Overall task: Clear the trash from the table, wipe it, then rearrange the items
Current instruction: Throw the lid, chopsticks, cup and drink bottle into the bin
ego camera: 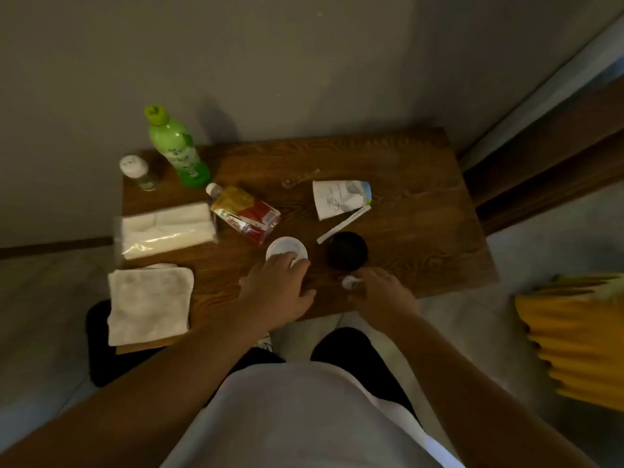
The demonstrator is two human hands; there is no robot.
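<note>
Our left hand (280, 292) lies spread over the small white round plastic lid (286, 252), fingertips on its near rim but not yet closed on it. Our right hand (381, 295) pinches a small crumpled white scrap (349, 282) beside the round black lid (346, 249), likely gathering trash first. On the brown wooden table (422, 231), the tipped white paper cup (341, 199) and white paper-wrapped stick (344, 224) lie beyond, awaiting clearing.

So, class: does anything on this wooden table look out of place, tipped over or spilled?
Yes. The paper cup lies on its side near the table's far edge, a white stick loose beside it. The red-and-yellow drink pouch also lies flat. Small spots mark the wood behind the cup.
</note>
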